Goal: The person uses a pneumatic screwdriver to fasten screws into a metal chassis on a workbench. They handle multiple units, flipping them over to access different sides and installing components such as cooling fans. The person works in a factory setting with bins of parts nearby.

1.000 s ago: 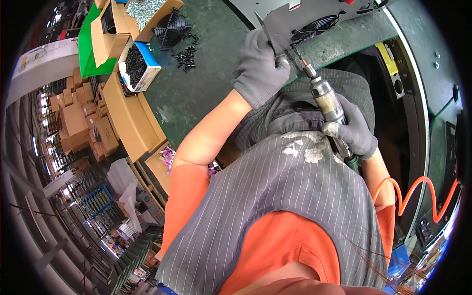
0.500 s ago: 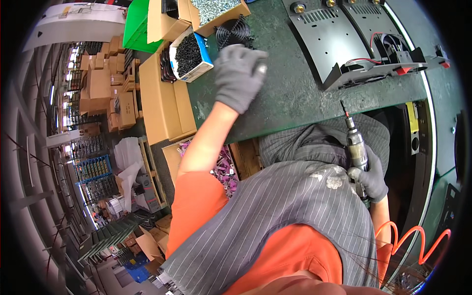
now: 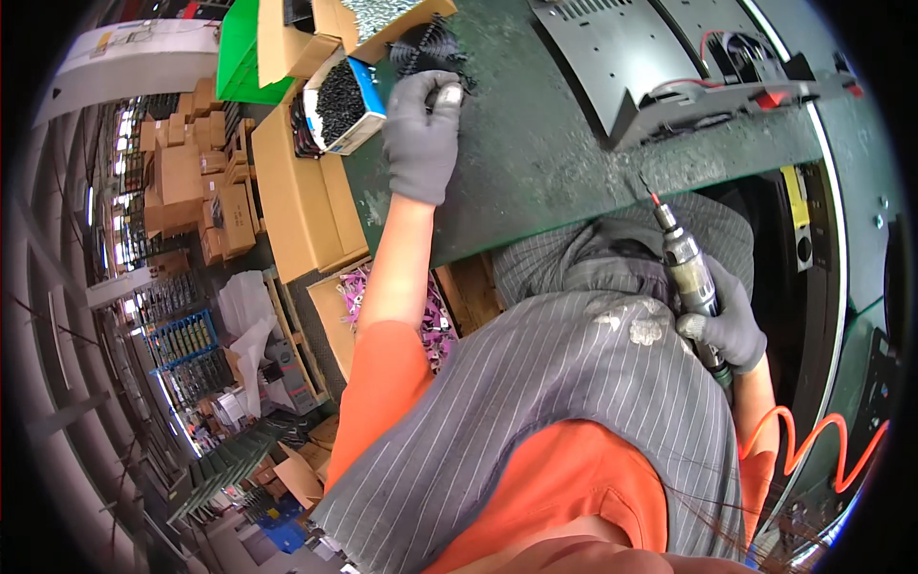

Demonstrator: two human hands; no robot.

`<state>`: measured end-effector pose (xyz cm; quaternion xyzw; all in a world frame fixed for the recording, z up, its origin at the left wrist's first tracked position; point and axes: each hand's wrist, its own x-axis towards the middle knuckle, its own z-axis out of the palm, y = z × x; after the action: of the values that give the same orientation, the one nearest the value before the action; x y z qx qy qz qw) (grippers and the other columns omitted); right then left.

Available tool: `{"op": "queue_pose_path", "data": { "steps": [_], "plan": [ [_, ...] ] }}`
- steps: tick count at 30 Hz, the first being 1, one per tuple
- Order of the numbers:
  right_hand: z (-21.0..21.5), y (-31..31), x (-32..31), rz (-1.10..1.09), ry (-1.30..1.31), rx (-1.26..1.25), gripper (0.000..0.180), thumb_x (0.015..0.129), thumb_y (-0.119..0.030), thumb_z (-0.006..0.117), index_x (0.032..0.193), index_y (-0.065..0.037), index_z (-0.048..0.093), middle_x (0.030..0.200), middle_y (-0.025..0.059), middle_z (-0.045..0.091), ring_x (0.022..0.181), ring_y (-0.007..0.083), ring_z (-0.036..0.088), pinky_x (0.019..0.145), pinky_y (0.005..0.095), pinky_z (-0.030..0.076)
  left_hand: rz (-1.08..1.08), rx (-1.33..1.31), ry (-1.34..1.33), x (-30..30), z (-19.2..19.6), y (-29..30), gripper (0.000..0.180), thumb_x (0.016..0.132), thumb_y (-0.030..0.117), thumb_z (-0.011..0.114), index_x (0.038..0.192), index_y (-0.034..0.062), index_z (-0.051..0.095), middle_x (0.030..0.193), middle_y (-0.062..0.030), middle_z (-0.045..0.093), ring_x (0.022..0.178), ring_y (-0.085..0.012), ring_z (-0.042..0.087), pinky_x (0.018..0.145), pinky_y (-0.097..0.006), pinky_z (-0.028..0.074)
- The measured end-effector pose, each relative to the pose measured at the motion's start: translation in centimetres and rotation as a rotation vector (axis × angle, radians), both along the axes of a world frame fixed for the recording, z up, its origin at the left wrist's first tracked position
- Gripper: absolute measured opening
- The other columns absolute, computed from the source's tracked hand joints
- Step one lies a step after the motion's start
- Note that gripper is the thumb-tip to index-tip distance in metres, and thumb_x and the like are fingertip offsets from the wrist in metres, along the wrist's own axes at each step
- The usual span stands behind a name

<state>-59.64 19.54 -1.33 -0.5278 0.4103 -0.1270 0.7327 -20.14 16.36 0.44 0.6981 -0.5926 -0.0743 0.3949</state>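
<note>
My left hand (image 3: pixel 422 137), in a grey glove, reaches over the green bench. Its fingers are curled together at the near edge of a stack of black round wire guards (image 3: pixel 417 50). Whatever lies between the fingertips is hidden. Down by my lap, my right hand (image 3: pixel 729 323), also gloved, is wrapped round a power screwdriver (image 3: pixel 688 268). The long thin bit of the tool points up and to the left, toward the bench edge. At the right of the bench lies a grey sheet-metal panel (image 3: pixel 612 57) with slots and a bent front flange.
A small box of black screws (image 3: pixel 339 100) stands left of my left hand. Behind it are a carton of silvery screws (image 3: pixel 382 17) and a green bin (image 3: pixel 239 57). Purple parts (image 3: pixel 440 335) fill a box below the bench. An orange coiled hose (image 3: pixel 813 440) hangs at right.
My left hand has drawn its fingers in and come up against the near edge of the wire guards. The view has shifted slightly. My right hand still holds the screwdriver.
</note>
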Motion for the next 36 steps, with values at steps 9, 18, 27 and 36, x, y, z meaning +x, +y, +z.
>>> {"op": "queue_pose_path", "data": {
  "steps": [9,18,27,36],
  "plan": [
    [3.6,-0.8,1.2,0.166,-0.035,-0.127,0.075,0.059,-0.028,0.081,0.123,0.0,0.052,0.099,0.0065,0.06,0.089,0.0154,0.057,0.082,0.031,0.046,-0.518,0.475,1.558,-10.3,-1.1,3.2,0.027,0.097,0.017,0.044,0.117,-0.0019,0.048,0.11,-0.0189,0.059,0.09,-0.0208,0.064,0.065,-0.025,0.054],
    [2.8,0.2,-0.5,0.082,-0.045,-0.092,0.075,0.059,-0.026,0.08,0.124,-0.001,0.051,0.101,0.0075,0.061,0.091,0.0165,0.058,0.084,0.0307,0.046,-0.499,0.575,1.392,-12.6,-0.3,2.4,0.026,0.097,0.017,0.046,0.114,-0.0016,0.05,0.104,-0.017,0.06,0.085,-0.0198,0.065,0.069,-0.027,0.055],
    [2.7,-0.3,-1.8,0.119,-0.027,-0.144,0.074,0.058,-0.026,0.081,0.121,-0.001,0.052,0.103,0.0079,0.061,0.092,0.0163,0.058,0.085,0.0309,0.045,-0.528,0.643,1.141,-13.5,0.5,1.5,0.024,0.094,0.017,0.05,0.111,0.0007,0.053,0.103,-0.0144,0.062,0.086,-0.0184,0.065,0.071,-0.028,0.054],
    [1.2,-0.3,-3.8,0.018,-0.238,-0.038,0.072,0.058,-0.026,0.08,0.12,0.0,0.054,0.099,0.0053,0.059,0.089,0.0145,0.056,0.083,0.0291,0.045,-0.654,0.983,0.939,-13.3,2.6,0.6,0.031,0.092,0.022,0.053,0.114,-0.0001,0.055,0.106,-0.0114,0.062,0.082,-0.016,0.063,0.07,-0.027,0.051]
  ]
}}
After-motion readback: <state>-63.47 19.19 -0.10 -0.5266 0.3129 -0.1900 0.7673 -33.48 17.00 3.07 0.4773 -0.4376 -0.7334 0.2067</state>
